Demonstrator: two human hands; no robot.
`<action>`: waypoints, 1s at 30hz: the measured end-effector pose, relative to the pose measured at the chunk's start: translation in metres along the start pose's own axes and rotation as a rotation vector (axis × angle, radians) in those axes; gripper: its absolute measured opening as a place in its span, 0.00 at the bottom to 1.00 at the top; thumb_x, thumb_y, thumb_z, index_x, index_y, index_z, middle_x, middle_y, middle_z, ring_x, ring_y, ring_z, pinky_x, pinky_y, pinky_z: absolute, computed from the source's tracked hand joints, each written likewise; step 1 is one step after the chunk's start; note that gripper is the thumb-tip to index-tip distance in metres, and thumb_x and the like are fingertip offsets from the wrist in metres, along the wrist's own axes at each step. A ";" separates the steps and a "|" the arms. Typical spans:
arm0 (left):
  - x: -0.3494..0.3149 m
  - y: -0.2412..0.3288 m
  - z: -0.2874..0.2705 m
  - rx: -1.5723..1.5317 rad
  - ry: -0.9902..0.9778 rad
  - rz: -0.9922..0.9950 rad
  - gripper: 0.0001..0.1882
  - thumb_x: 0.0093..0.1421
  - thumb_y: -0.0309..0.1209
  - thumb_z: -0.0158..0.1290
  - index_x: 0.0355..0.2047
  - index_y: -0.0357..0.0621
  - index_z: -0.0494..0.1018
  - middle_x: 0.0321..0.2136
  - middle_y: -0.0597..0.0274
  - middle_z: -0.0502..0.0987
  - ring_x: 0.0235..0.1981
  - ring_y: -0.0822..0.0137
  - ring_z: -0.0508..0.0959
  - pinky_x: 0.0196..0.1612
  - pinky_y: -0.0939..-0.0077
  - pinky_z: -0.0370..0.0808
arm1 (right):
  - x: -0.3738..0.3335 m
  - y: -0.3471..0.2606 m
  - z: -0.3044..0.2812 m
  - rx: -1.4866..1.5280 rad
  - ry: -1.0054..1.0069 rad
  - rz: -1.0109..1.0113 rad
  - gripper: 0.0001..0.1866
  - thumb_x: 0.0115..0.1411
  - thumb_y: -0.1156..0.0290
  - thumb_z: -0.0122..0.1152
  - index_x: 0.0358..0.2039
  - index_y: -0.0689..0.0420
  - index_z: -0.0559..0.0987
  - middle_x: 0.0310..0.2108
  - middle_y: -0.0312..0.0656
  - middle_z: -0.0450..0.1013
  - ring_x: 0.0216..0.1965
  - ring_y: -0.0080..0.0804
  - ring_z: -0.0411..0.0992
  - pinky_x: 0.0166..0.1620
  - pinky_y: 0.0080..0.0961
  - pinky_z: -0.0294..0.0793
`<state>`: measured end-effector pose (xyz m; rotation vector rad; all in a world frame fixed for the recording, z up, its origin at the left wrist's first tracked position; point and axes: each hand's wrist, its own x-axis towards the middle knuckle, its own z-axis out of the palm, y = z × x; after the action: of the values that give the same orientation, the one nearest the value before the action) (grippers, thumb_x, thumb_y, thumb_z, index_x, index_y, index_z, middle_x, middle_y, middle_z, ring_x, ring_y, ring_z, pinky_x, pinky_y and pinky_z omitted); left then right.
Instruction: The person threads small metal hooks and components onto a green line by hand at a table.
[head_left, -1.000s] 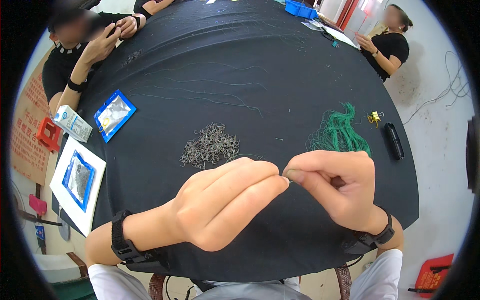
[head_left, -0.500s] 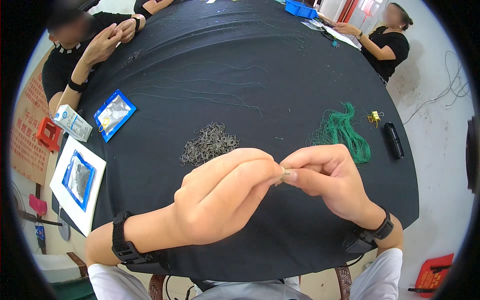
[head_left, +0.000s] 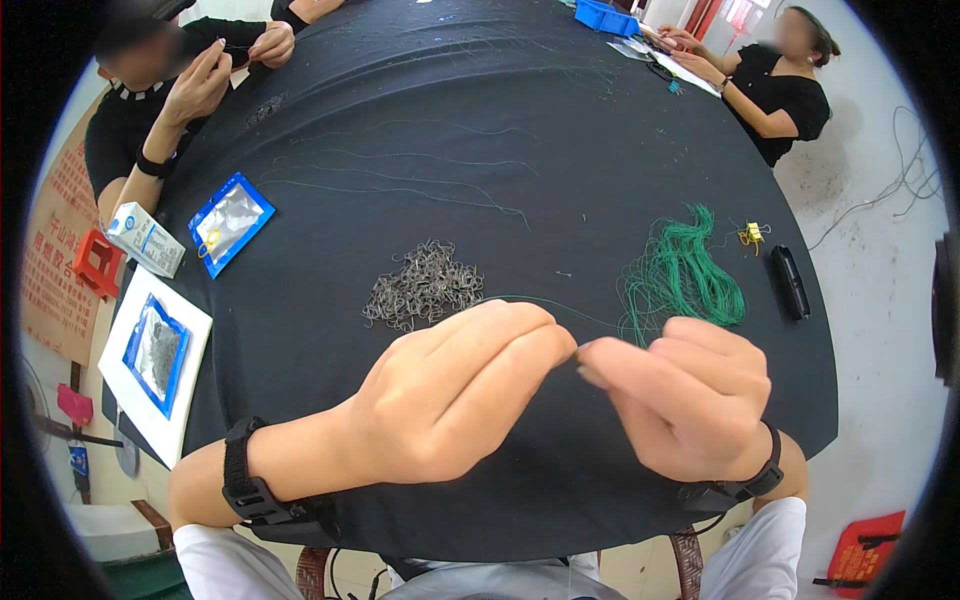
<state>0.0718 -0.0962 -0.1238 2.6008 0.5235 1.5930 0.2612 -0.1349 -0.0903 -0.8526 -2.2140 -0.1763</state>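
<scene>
My left hand (head_left: 465,395) and my right hand (head_left: 685,400) meet at the fingertips above the near part of the table, both closed in a pinch. What lies between their fingers is too small and hidden to make out. A thin green thread (head_left: 545,300) curves just beyond them, from behind my left hand toward my right. Beyond my left hand is a loose pile of small metal fish hooks (head_left: 422,287). A loose bundle of green thread (head_left: 695,270) lies beyond my right hand.
Several long threads (head_left: 420,185) stretch across the black tablecloth (head_left: 330,330). At left are a blue-edged pouch (head_left: 230,225), a carton (head_left: 146,240) and a white board (head_left: 185,400) bearing another pouch (head_left: 157,350). Yellow clips (head_left: 751,235) and a black case (head_left: 789,283) lie right. Two people work opposite.
My right hand has rolled over, knuckles now up and fingers curled, still meeting my left fingertips. A curved green thread now shows beyond the hands. The people opposite have shifted their hands.
</scene>
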 end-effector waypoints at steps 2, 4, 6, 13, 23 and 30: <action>0.000 0.001 -0.001 -0.034 -0.023 0.039 0.11 0.43 0.14 0.59 0.30 0.30 0.74 0.25 0.50 0.76 0.23 0.61 0.78 0.26 0.76 0.76 | 0.001 0.003 -0.001 -0.015 0.035 -0.014 0.15 0.36 0.82 0.64 0.29 0.61 0.79 0.13 0.33 0.63 0.12 0.26 0.58 0.15 0.21 0.56; 0.000 0.002 -0.002 -0.068 -0.038 0.042 0.11 0.43 0.14 0.59 0.30 0.30 0.74 0.25 0.50 0.76 0.23 0.61 0.78 0.25 0.76 0.76 | 0.001 0.007 0.000 0.031 0.041 0.022 0.15 0.36 0.84 0.63 0.30 0.62 0.79 0.13 0.35 0.63 0.12 0.27 0.59 0.15 0.21 0.57; 0.000 0.002 -0.003 -0.102 -0.053 0.047 0.11 0.43 0.14 0.59 0.29 0.30 0.74 0.24 0.49 0.76 0.23 0.60 0.78 0.24 0.75 0.76 | -0.001 0.010 0.005 0.093 0.054 0.078 0.14 0.38 0.84 0.63 0.30 0.62 0.80 0.13 0.38 0.65 0.12 0.29 0.60 0.16 0.22 0.58; 0.000 0.002 -0.004 -0.123 -0.039 0.035 0.11 0.44 0.13 0.58 0.30 0.30 0.74 0.25 0.49 0.76 0.22 0.62 0.77 0.24 0.76 0.76 | -0.005 0.010 0.010 0.690 -0.051 0.600 0.04 0.52 0.80 0.61 0.30 0.63 0.80 0.15 0.34 0.70 0.14 0.14 0.59 0.18 0.16 0.54; 0.000 0.003 -0.003 -0.130 -0.031 -0.025 0.10 0.46 0.14 0.57 0.30 0.32 0.73 0.26 0.51 0.76 0.23 0.62 0.78 0.26 0.76 0.76 | -0.003 0.027 0.013 1.411 -0.505 0.985 0.08 0.58 0.71 0.59 0.33 0.61 0.81 0.18 0.26 0.67 0.17 0.09 0.53 0.19 0.13 0.46; 0.000 0.003 -0.003 -0.314 -0.098 -0.247 0.05 0.54 0.15 0.53 0.32 0.32 0.71 0.29 0.53 0.76 0.25 0.69 0.77 0.27 0.80 0.75 | -0.012 0.036 0.031 1.615 -0.468 1.031 0.08 0.59 0.68 0.58 0.33 0.60 0.79 0.17 0.25 0.65 0.16 0.11 0.51 0.19 0.14 0.44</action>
<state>0.0696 -0.0992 -0.1219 2.2698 0.5163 1.3412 0.2706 -0.1022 -0.1251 -0.8515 -1.2058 2.0795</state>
